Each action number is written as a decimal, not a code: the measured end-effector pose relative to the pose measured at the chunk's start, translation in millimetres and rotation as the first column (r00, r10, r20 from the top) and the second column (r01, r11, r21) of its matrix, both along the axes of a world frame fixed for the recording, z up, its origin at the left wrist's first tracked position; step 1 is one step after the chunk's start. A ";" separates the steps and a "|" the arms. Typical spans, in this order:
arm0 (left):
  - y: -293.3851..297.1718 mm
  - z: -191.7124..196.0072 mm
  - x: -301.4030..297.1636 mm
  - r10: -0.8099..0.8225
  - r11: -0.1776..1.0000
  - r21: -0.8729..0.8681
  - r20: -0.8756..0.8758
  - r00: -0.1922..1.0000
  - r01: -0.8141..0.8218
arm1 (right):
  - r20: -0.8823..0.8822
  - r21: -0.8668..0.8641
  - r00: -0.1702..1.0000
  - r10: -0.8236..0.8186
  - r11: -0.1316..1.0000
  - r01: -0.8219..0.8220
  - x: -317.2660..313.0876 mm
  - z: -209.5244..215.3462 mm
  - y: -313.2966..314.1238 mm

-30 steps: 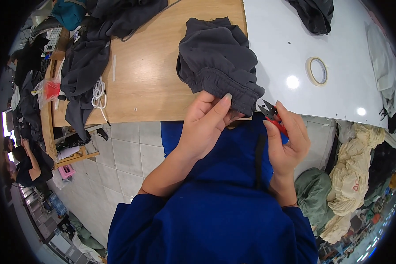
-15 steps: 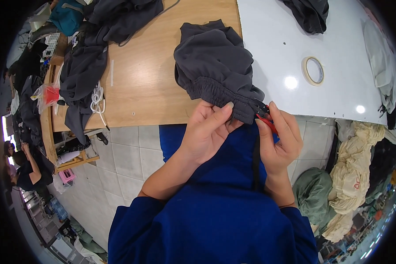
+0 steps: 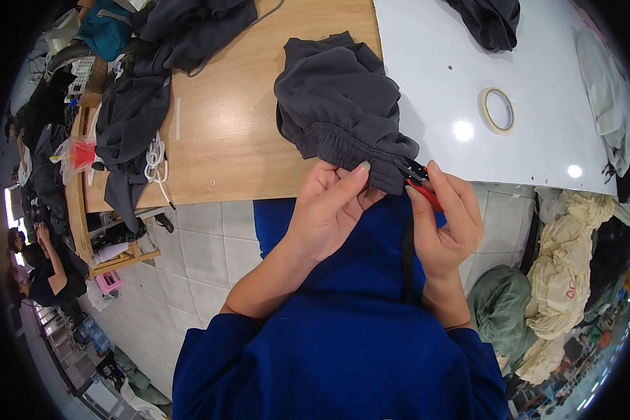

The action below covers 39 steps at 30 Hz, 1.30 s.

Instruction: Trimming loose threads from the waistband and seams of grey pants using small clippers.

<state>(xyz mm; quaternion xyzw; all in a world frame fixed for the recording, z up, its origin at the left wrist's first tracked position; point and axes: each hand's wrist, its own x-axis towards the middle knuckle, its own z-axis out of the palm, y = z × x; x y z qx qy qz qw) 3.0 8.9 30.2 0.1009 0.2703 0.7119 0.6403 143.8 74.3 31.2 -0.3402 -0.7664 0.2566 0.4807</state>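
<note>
A dark grey garment (image 3: 339,91) lies bunched on the table, its gathered elastic waistband (image 3: 350,150) hanging toward me over the front edge. My left hand (image 3: 336,203) pinches the band, thumb on top and fingers tucked beneath the cloth. In my right hand (image 3: 448,217) is a pair of small thread snips (image 3: 424,190) with red handles and dark blades. The blade tips are at the right end of the waistband; whether they touch the cloth I cannot tell.
A roll of tape (image 3: 497,110) lies on the white tabletop (image 3: 441,98) at right. More dark garments (image 3: 136,112) and a coiled white cord (image 3: 156,161) are at left. Cream cloth (image 3: 563,259) and green cloth (image 3: 500,301) are heaped at lower right. Another person (image 3: 45,269) is far left.
The snips have shifted slightly, and their blades now show more clearly beside the waistband. My left hand keeps its pinch in nearly the same place.
</note>
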 end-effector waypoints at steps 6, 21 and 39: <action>-0.4 -4.6 1.0 0.020 1.000 -0.022 0.013 1.000 -0.019 | -0.020 -0.035 0.999 0.027 0.999 -0.027 -1.0 0.3 0.3; 0.8 -5.7 1.0 0.014 1.000 -0.005 0.000 1.000 -0.014 | -0.068 -0.130 0.996 0.054 0.989 -0.063 2.4 0.4 -0.8; -2.2 -10.4 3.8 0.085 0.995 0.064 -0.112 0.990 -0.078 | 0.014 -0.078 0.998 0.054 0.996 -0.053 6.4 5.9 -2.7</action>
